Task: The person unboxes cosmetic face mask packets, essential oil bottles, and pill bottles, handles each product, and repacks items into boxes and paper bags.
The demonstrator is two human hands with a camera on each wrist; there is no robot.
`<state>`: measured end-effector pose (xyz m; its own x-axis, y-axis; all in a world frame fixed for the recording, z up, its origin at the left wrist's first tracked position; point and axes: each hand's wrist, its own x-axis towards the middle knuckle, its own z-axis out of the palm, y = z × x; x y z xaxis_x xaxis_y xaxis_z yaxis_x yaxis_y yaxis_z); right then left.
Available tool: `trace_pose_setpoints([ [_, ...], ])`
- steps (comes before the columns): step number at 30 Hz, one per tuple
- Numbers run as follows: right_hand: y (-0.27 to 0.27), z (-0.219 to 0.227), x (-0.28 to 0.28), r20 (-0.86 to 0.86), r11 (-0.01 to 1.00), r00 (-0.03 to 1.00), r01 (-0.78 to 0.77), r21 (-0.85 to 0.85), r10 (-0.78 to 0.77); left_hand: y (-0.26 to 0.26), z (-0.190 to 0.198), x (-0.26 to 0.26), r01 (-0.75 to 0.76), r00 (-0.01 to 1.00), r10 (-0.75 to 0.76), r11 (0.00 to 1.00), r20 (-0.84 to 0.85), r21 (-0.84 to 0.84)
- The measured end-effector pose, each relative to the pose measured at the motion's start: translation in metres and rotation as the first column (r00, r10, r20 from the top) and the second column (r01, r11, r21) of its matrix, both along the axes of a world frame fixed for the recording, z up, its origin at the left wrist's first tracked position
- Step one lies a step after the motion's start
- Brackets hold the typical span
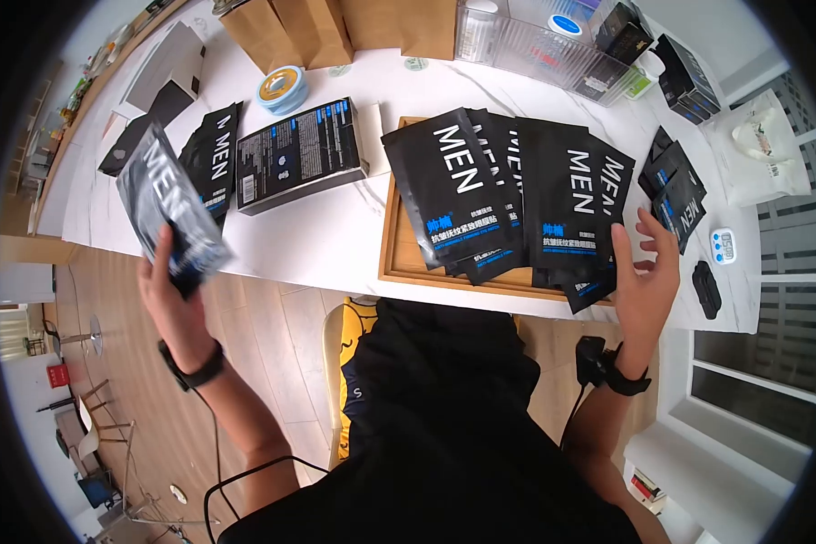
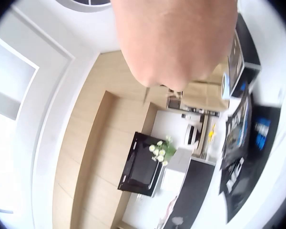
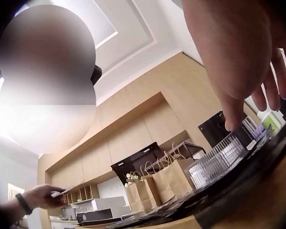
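1. Clock directions take the wooden tray [image 1: 393,245] as centre, with 6 o'clock toward the person's body.
2. The left hand [image 1: 174,304], between 8 and 9 o'clock, grips a silvery pouch [image 1: 159,186] near its lower end, its top slanting up and away over the table's left side.
3. The right hand [image 1: 648,281], near 4 o'clock, is open, fingers spread and a little bent, beside the black pouches [image 1: 562,195]; whether a fingertip touches them cannot be told.
4. The black pouches lie overlapped and fanned on the tray. More pouches [image 1: 210,168] lie past 9 o'clock, beside the printed box [image 1: 299,154] near 10.
5. The pouches look light and flat, probably flexible and rather slippery, so stacked ones may slide apart. They seem unlikely to break, though a hard squeeze could crease them. A pinch at a side edge or corner, thumb on top, should suit them.
6. The table [image 1: 335,240] has its near edge at 6 o'clock, close to the tray's front rim; the pouches toward 5 reach over that rim and could be nudged off.
7. Open room shows between box and tray. Small packets [image 1: 680,204] and a timer [image 1: 723,246] near 3 o'clock tighten the right side; the clear container [image 1: 553,63] bounds 12 to 1.
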<state>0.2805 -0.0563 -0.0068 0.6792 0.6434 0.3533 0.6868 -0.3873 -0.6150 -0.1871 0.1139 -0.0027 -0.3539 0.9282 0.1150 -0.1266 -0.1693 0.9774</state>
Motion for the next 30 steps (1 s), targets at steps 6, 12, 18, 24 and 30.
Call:
trace_pose_setpoints([
  [6,-0.013,-0.017,0.007,-0.055,0.999,0.998,-0.03,0.031,0.032,0.079,-0.029,-0.053,-0.191,0.541,0.086,0.981,-0.836,-0.023],
  [12,-0.021,-0.026,0.013,-0.247,0.993,0.968,0.065,0.099,-0.039,0.042,-0.041,-0.008,-0.201,0.49,0.47,0.88,-0.734,0.43],
  [18,-0.006,-0.021,0.01,-0.374,0.996,0.927,0.065,0.058,-0.039,-0.057,-0.02,0.134,0.377,0.495,0.019,0.896,-0.869,0.234],
  [24,0.019,-0.002,-0.016,0.002,0.974,0.999,-0.041,-0.224,0.043,-0.084,-0.022,0.218,0.432,0.212,-0.131,0.902,-0.968,-0.028],
  [30,0.034,-0.024,-0.042,0.279,0.965,0.946,-0.098,-0.243,0.166,-0.082,-0.028,0.24,0.527,0.183,-0.164,0.849,-0.969,-0.044],
])
